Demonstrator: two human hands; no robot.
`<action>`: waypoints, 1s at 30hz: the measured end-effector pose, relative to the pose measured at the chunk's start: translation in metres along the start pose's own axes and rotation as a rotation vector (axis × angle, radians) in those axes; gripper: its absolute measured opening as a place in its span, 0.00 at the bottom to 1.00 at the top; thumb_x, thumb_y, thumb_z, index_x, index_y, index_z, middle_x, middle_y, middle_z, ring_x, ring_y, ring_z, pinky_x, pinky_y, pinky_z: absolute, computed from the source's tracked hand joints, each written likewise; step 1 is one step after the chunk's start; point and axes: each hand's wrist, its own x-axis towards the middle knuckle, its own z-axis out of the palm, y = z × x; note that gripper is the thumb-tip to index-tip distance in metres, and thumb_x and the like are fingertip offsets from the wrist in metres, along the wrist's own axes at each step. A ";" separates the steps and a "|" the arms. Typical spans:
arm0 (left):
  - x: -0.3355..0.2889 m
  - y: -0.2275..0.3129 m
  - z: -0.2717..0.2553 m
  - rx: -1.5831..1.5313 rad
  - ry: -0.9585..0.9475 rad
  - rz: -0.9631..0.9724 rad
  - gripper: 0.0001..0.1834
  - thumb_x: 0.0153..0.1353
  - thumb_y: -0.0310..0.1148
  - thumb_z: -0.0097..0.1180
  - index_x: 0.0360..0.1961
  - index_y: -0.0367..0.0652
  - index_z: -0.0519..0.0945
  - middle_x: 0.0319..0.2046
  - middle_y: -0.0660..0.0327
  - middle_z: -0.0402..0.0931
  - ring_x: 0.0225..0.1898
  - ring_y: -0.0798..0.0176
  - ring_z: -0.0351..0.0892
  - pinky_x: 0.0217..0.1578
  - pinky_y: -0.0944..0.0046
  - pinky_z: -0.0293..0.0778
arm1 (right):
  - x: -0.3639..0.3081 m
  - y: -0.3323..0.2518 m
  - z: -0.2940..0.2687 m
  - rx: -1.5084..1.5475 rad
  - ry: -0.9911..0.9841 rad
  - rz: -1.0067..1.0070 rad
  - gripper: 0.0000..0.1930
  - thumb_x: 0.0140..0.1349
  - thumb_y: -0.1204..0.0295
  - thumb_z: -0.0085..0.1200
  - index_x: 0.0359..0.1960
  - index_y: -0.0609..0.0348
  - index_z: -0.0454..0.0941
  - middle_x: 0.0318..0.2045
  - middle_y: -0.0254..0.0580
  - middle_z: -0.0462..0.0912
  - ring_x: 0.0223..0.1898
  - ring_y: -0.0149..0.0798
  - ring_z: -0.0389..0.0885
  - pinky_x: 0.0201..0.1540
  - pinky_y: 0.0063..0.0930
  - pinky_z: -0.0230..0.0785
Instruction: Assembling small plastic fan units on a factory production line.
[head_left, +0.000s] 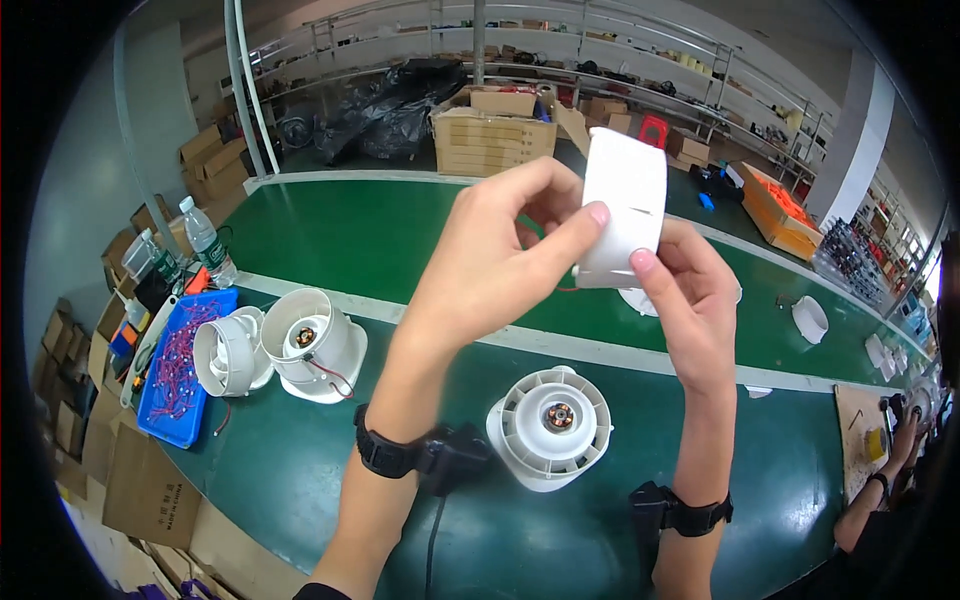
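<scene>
Both my hands hold up a white curved plastic housing over the far side of the bench. My left hand grips its left side, thumb pressed on the face; my right hand grips the lower right corner. A short red wire peeks out below the housing, by my left fingers. Below my hands a white fan housing lies on the bench, its round vaned top up and a copper-wound motor core in the middle. On the left stand two similar white fan housings, red wires hanging from them.
A blue tray of red wires sits at the left edge, with water bottles behind. A green belt runs across beyond the bench. White rings lie on it at right. A co-worker's hand is at far right.
</scene>
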 end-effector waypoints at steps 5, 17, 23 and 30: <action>0.004 -0.005 -0.004 -0.036 0.138 0.020 0.13 0.65 0.37 0.63 0.37 0.36 0.80 0.31 0.64 0.80 0.33 0.77 0.75 0.32 0.74 0.71 | -0.002 0.001 0.003 -0.078 -0.139 0.032 0.09 0.67 0.77 0.57 0.46 0.69 0.79 0.39 0.41 0.84 0.40 0.30 0.82 0.48 0.27 0.74; -0.001 -0.004 0.001 -0.077 0.115 -0.060 0.28 0.56 0.41 0.72 0.49 0.35 0.73 0.39 0.55 0.81 0.39 0.68 0.82 0.35 0.67 0.79 | -0.006 0.008 0.006 -0.235 -0.118 -0.042 0.08 0.61 0.78 0.59 0.41 0.68 0.81 0.31 0.45 0.85 0.33 0.34 0.82 0.40 0.27 0.74; 0.005 -0.010 0.003 -0.006 0.226 0.043 0.27 0.57 0.44 0.69 0.44 0.30 0.77 0.35 0.53 0.83 0.36 0.68 0.82 0.35 0.67 0.78 | -0.001 0.009 0.005 -0.337 -0.124 -0.120 0.10 0.59 0.77 0.59 0.42 0.67 0.82 0.31 0.49 0.86 0.31 0.36 0.83 0.39 0.29 0.74; 0.004 -0.007 -0.004 0.060 0.102 -0.004 0.33 0.58 0.49 0.67 0.50 0.28 0.75 0.41 0.50 0.81 0.42 0.62 0.82 0.40 0.66 0.78 | 0.001 0.011 0.004 -0.386 -0.138 -0.125 0.09 0.60 0.75 0.58 0.41 0.65 0.83 0.29 0.47 0.85 0.30 0.37 0.82 0.34 0.29 0.72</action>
